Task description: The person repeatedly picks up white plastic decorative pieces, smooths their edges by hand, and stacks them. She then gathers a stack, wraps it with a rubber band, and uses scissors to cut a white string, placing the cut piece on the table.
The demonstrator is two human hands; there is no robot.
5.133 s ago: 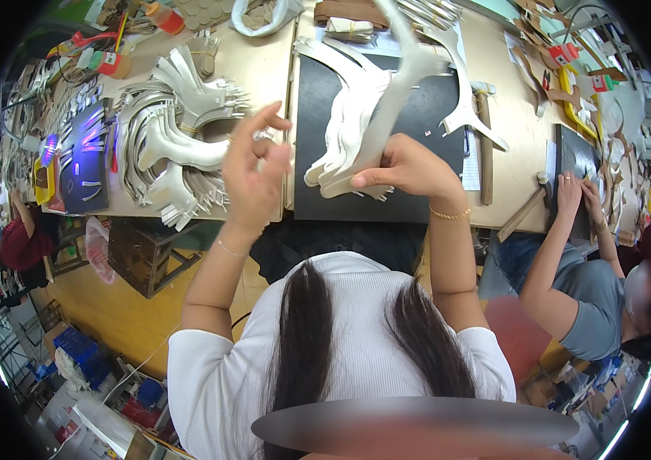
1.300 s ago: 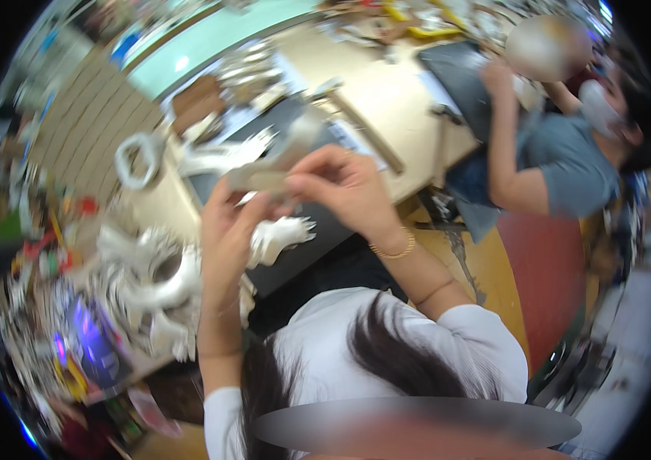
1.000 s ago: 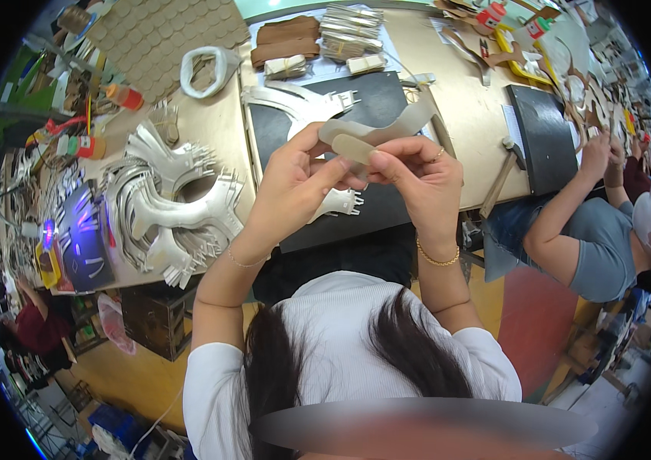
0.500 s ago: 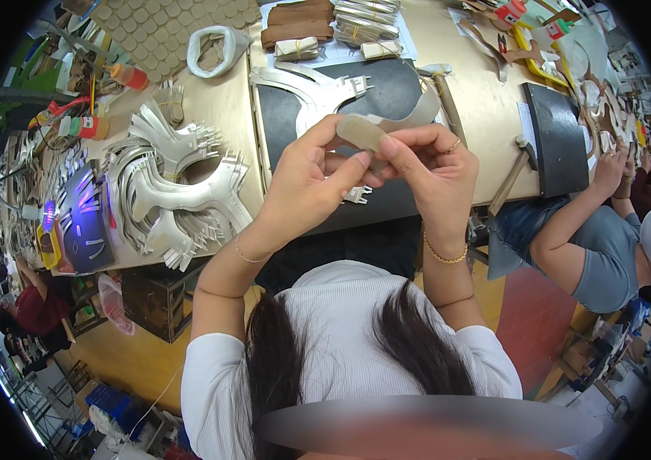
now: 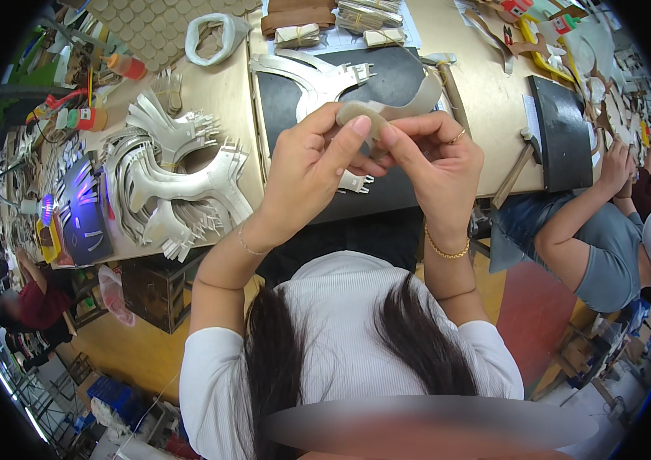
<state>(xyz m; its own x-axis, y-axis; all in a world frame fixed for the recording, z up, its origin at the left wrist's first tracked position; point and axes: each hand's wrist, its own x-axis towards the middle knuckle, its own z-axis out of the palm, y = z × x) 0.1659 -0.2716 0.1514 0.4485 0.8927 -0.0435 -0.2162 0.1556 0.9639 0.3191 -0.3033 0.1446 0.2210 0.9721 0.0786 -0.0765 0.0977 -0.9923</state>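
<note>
Pinching the pale strip (image 5: 415, 103) near its rounded end, left fingers (image 5: 348, 142) and right fingers (image 5: 407, 150), I'd say, need light pressure, its tail free beyond them.

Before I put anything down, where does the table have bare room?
Bare tabletop lies between the hammer near the right hand and the rightmost black board; a smaller patch, between the white bag and the fanned silvery strap pieces. Crowded: the left side and far edge, with bundled strips.
</note>
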